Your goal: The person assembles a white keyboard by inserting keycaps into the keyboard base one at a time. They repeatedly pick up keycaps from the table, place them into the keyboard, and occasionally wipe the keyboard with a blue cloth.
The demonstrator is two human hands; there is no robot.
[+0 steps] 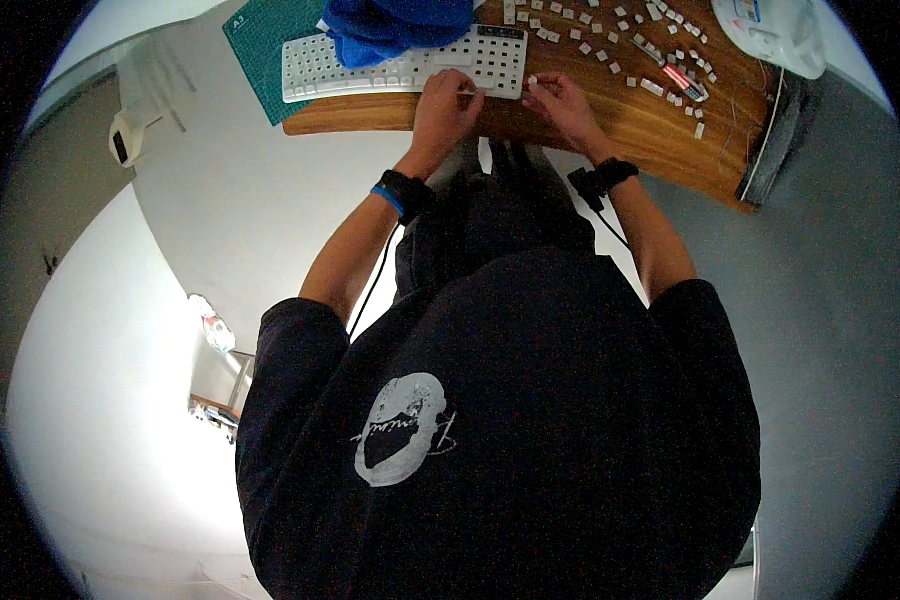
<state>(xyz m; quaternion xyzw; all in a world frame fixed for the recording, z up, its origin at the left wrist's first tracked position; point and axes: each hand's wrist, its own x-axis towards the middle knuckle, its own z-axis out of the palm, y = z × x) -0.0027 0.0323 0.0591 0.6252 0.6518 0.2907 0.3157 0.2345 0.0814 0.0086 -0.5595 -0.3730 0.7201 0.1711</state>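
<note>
A white keyboard [390, 78], most of its key positions bare, lies along the table's near edge. My left hand [447, 108] is at its front edge, right of the middle, with curled fingers. A small pale thing shows by those fingertips, too small to name. Just off the keyboard's right end, my right hand [567, 105] pinches a small white keycap between thumb and fingers. A bunched blue cloth [395, 25] covers part of the keyboard's back edge. Many loose white keycaps [600, 55] are scattered over the wooden table to the right.
Under the keyboard's left end is a green cutting mat [260, 60]. Among the keycaps lies a red-and-white slim object [684, 82]. A white plastic bag or container [770, 35] stands at the far right corner of the wooden table [660, 140]. Cables run from both wristbands.
</note>
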